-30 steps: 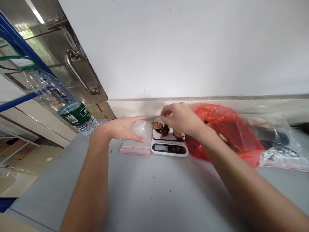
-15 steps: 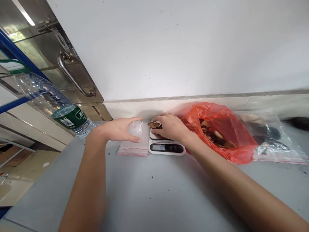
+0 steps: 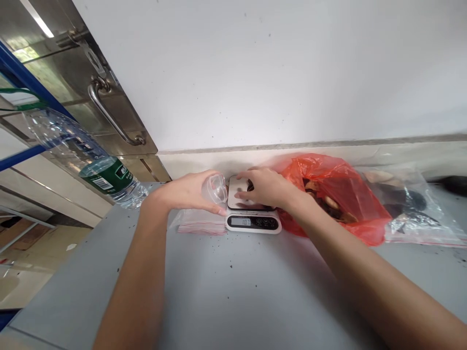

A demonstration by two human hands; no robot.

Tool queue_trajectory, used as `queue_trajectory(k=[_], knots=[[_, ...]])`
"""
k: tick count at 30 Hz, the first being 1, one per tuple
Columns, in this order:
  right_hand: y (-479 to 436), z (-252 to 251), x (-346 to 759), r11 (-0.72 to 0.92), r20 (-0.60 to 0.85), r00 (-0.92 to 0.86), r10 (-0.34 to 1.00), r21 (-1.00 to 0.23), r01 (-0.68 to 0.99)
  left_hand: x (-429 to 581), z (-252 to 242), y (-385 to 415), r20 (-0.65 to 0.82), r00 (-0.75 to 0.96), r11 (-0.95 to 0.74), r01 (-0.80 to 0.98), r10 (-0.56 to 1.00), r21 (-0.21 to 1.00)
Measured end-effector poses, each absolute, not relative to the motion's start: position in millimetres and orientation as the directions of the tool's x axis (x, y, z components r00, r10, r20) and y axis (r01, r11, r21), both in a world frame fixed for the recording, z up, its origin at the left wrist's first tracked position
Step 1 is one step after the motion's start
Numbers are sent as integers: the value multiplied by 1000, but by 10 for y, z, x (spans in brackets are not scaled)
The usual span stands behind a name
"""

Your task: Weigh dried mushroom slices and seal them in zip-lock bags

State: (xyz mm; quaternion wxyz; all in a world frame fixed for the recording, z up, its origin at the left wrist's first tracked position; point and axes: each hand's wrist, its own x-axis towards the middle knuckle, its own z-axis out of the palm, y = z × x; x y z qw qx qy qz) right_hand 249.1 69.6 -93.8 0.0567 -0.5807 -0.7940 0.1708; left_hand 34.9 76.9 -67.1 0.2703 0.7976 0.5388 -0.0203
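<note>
My left hand (image 3: pixel 189 192) is curled around a small clear plastic cup (image 3: pixel 216 188), which is tipped on its side with its mouth toward the scale. The white kitchen scale (image 3: pixel 233 222) lies to the right of the cup, and its display reads about 107. Over the scale's plate, my right hand (image 3: pixel 270 187) has its fingers apart. A dark dried slice (image 3: pixel 250 185) shows beneath those fingers; what else lies under the palm is hidden. A small brown bit is visible between cup and plate. Under my left hand lies a stack of zip bags (image 3: pixel 202 228).
A red plastic bag (image 3: pixel 359 201) with brown dried slices (image 3: pixel 330 204) stands open at the right. Beyond it lies a clear zip bag (image 3: pixel 419 209) with things inside. A water bottle (image 3: pixel 109 175) is at the left. The wall (image 3: pixel 277 87) rises behind the grey table (image 3: pixel 233 296).
My left hand has moved right with the cup, now tipped beside the scale. My right hand has shifted slightly right and spread its fingers; the brown slices at its fingertips no longer show there.
</note>
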Motion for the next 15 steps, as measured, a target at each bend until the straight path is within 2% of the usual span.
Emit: queue_trajectory(k=[3,10,15], knots=[[675,-853,2588,178,-174,-260,950,-382,907,367,-669,761,-315,430,-277,859,846,430],[709,-855,2686,104,-255,-260,931,-499,860,419,-679,754,-313,439,-278,851,842,445],[728,-869,2684,69,-243,-225,944,-521,851,429,-696,765,-337,424,-268,867,841,421]])
